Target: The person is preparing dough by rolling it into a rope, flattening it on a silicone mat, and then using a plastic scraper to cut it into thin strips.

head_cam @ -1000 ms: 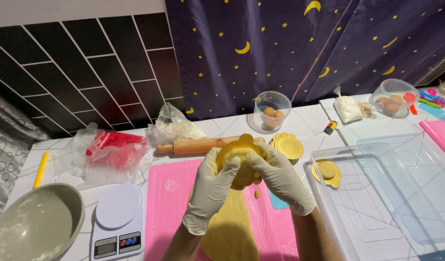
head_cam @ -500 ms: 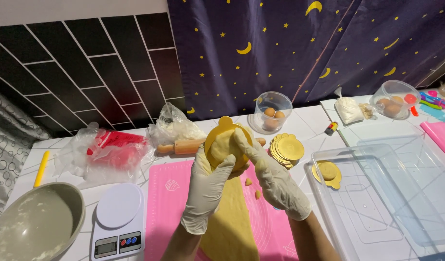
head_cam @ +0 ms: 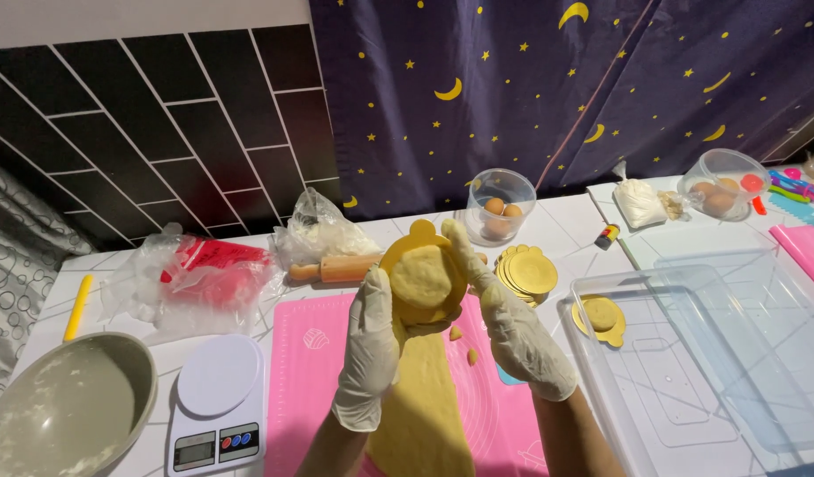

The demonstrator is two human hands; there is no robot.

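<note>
White tiled counter (head_cam: 566, 230) bears a pink mat (head_cam: 314, 389). Head view: gold disc (head_cam: 422, 283), topped with dough (head_cam: 418, 276), is gripped by both gloved hands, left (head_cam: 369, 353) and right (head_cam: 513, 322), and is now raised higher and turned face-up; pressing appears finished.

Both gloved hands were raised side by side, forearms rising from below. The left hand (head_cam: 368, 353) stood upright, fingers curled in a grip; the right hand (head_cam: 513, 327) closed from the other side, its index finger stretched upward
</note>
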